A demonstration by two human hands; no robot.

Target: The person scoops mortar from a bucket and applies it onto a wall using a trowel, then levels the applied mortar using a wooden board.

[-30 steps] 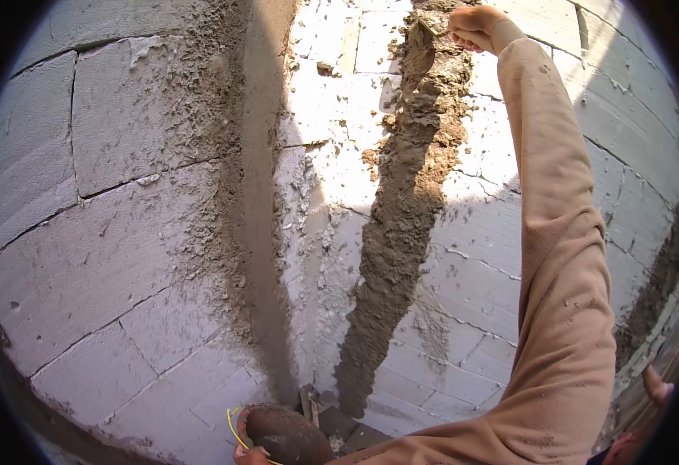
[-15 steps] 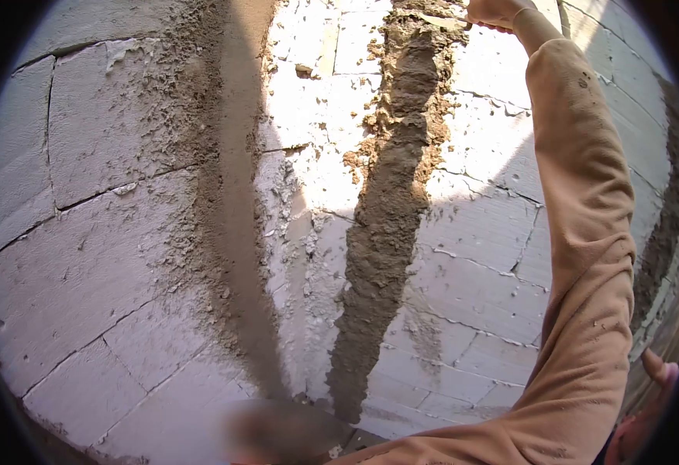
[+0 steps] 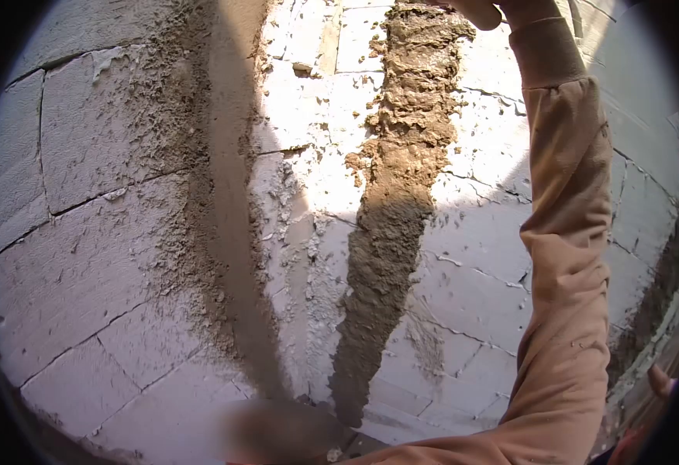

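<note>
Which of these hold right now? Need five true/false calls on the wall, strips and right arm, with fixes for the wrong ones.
1. The right hand is partly cut off by the top edge of the picture. True.
2. The rough mortar strip lies wholly in shade. False: the upper part of the rough mortar strip is sunlit, the lower part shaded.
3. The raised right arm wears a tan sleeve. True.
4. The smooth strip is right of the rough one in the picture. False: the smooth strip is on its left.
5. Pale blocks with visible joints make up the wall. True.
</note>
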